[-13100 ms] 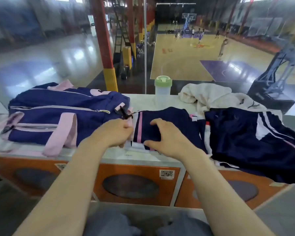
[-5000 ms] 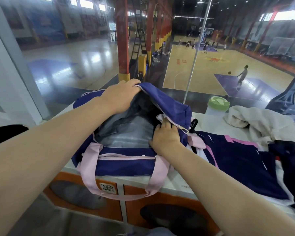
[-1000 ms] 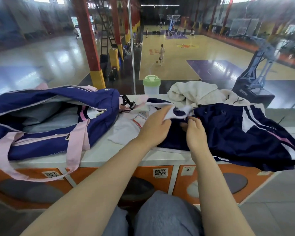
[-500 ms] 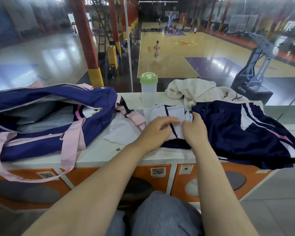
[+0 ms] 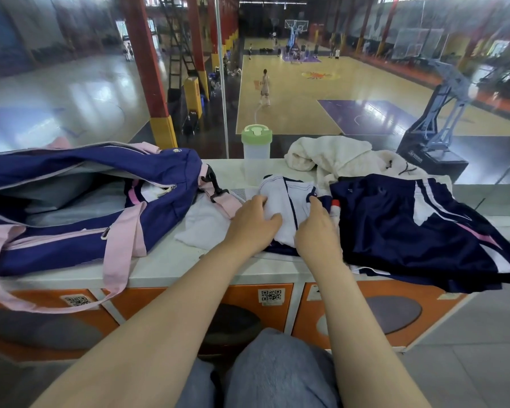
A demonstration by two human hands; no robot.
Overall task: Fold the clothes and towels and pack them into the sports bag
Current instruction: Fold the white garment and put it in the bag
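The navy sports bag [image 5: 80, 248] with pink straps lies open at the left of the white counter [image 5: 189, 263]. A folded navy and pink garment [image 5: 136, 193] shows inside it. In the middle lies a white garment with navy trim [image 5: 292, 198], partly folded. My left hand [image 5: 253, 223] grips its left side between thumb and fingers. My right hand [image 5: 318, 229] pinches its right edge, forefinger stretched forward. A navy garment with white and pink stripes [image 5: 409, 228] is spread at the right. A cream towel [image 5: 336, 157] is heaped behind it.
A clear bottle with a green lid [image 5: 256, 145] stands at the back of the counter against a glass pane. A white cloth [image 5: 206, 226] lies between the bag and my left hand. Orange locker doors [image 5: 336, 307] are below the counter edge. My knees are underneath.
Over the last second the white garment's flap came down from the air and both hands now hold it against the counter. Earlier, a folded navy garment went into the opened bag.
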